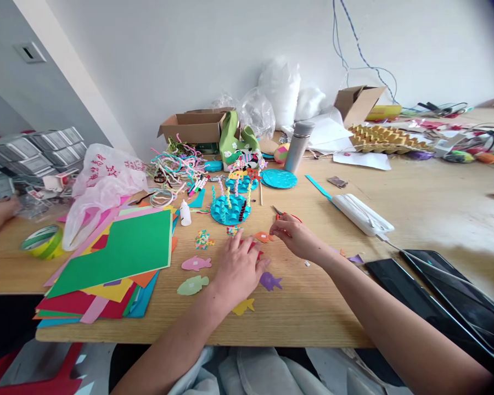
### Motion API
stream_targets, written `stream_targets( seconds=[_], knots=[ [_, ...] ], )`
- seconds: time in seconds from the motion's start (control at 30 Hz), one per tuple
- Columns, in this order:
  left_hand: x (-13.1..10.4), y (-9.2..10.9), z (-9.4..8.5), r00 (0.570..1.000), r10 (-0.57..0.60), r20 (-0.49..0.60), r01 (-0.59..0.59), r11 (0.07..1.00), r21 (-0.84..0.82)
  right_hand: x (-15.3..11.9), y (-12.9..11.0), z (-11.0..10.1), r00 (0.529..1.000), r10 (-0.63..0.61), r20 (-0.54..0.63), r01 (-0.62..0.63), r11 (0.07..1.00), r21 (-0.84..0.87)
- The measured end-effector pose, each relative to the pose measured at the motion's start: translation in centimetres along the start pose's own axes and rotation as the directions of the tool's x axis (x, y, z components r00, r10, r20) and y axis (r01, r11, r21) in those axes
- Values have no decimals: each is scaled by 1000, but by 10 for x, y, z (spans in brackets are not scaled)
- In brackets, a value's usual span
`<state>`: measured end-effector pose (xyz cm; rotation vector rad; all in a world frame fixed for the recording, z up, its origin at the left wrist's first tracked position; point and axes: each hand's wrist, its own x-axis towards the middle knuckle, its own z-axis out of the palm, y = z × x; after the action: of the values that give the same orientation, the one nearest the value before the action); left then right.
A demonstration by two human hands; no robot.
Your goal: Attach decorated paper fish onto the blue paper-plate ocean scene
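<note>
My left hand (pixel 239 267) lies with fingers stretched out on the table, partly covering a red paper fish (pixel 260 254) and touching near a mosaic-patterned fish (pixel 233 230). My right hand (pixel 295 235) is closed in a pinch beside the tail of an orange paper fish (pixel 263 237); whatever is between its fingertips is too small to make out. Just behind it lie red-handled scissors (pixel 277 210). Around the left hand are pink (pixel 196 263), green (pixel 193 285), purple (pixel 270 281) and yellow (pixel 243 307) paper fish, plus another patterned fish (pixel 205 239).
Blue disc with twisted pipe cleaners (pixel 230 211) stands beyond the hands, near a glue bottle (pixel 185 213). Coloured paper (pixel 140 241) is stacked left. A thermos (pixel 299 147) stands behind; a power strip (pixel 360 214) and phones (pixel 407 291) lie right. Another person's hand (pixel 2 211) shows far left.
</note>
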<state>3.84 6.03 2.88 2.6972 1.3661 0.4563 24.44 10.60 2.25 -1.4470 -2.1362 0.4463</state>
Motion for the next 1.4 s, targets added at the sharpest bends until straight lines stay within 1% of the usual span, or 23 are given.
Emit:
stream_targets(
  seconds=[0.1, 0.2, 0.33, 0.43, 0.7, 0.83, 1.1, 1.27, 1.4],
  knots=[
    [9, 6, -3, 998, 34, 48, -36, 999, 33, 12, 4, 3, 996, 86, 14, -86, 996, 3],
    [18, 7, 5, 998, 29, 49, -32, 998, 52, 22, 5, 6, 988, 155, 29, -156, 986, 62],
    [23, 3, 23, 999, 6, 40, -9, 998, 65, 26, 5, 10, 983, 181, 1, -180, 977, 117],
    [22, 0, 29, 999, 15, 36, -17, 999, 51, 24, 6, 13, 982, 188, 18, -189, 975, 119],
    [17, -4, 20, 999, 14, 37, -13, 1000, -9, 13, 3, 17, 977, 171, 125, -185, 977, 104],
    [16, -6, 19, 998, 25, 52, -24, 1000, -16, 11, 4, 19, 978, 150, 148, -167, 980, 109],
    [17, -9, 24, 999, 28, 43, -29, 1000, 5, 9, 4, 19, 979, 118, 164, -139, 983, 120],
    [15, -9, 24, 998, 33, 51, -32, 999, -14, 9, 4, 18, 972, 139, 191, -162, 980, 112],
    [16, -9, 23, 998, 29, 61, -28, 999, -28, 9, 5, 17, 970, 152, 187, -173, 980, 100]
  ],
)
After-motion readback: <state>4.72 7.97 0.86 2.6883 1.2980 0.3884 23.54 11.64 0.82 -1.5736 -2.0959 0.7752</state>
